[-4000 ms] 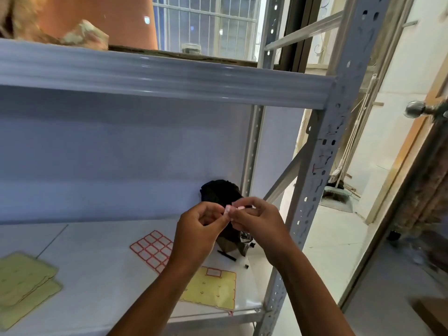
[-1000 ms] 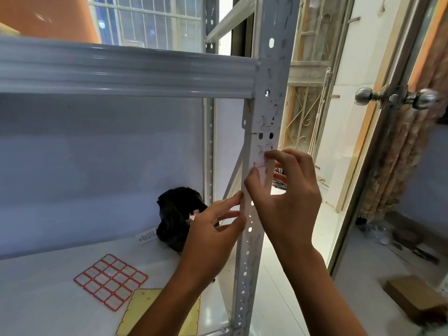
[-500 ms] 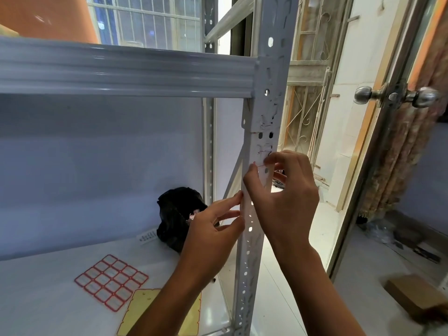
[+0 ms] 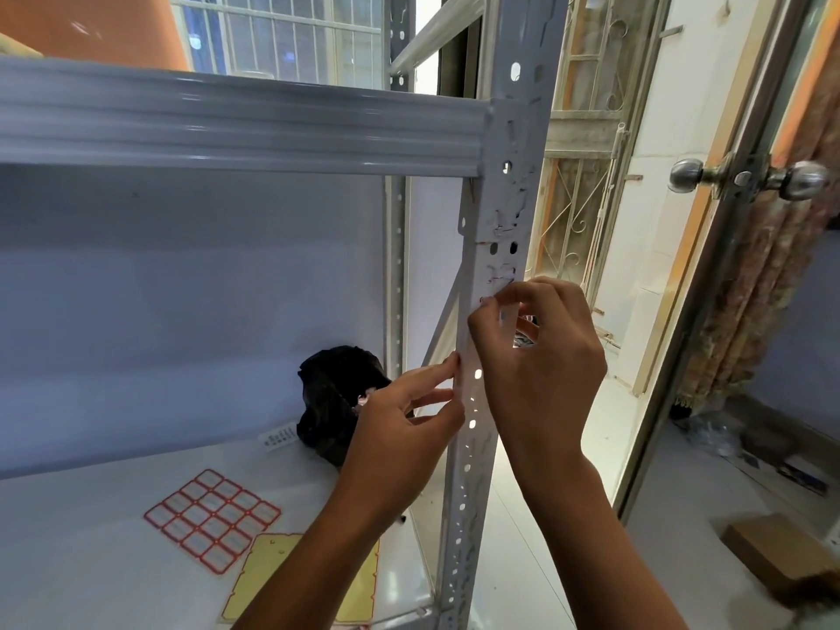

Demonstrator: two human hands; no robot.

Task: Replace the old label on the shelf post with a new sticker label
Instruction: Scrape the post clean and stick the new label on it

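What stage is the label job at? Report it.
Done: torn residue on the shelf post above the fingers suggests earlier labels were scraped off. In hand: the right hand pinches at the post face; the left hand steadies its edge. Left: the red-bordered sticker sheet lies on the shelf; no clean new label shows.

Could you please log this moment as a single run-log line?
right hand: fingers pinching label on shelf post | left hand: fingertips on post edge | sticker sheet: flat on shelf
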